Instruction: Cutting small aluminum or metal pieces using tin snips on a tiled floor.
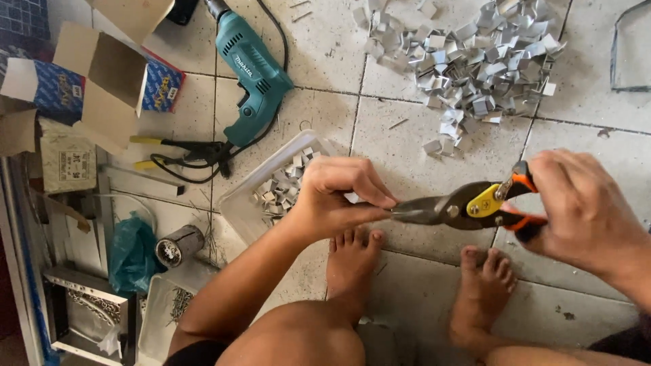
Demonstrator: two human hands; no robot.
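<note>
The right hand [586, 213] is gripping the snips [468, 205] tightly by their orange handles. The left hand [339, 196] is pinching a small metal piece [352, 198] right at the blade tips, a tray [237, 210] lying just behind that pinch.

The person's left hand [337, 196] and right hand [583, 210] are bare, with no gloves, rings or watch. Forearms are unsleeved, both feet are unshod, and dark shorts edge the near thighs.
</note>
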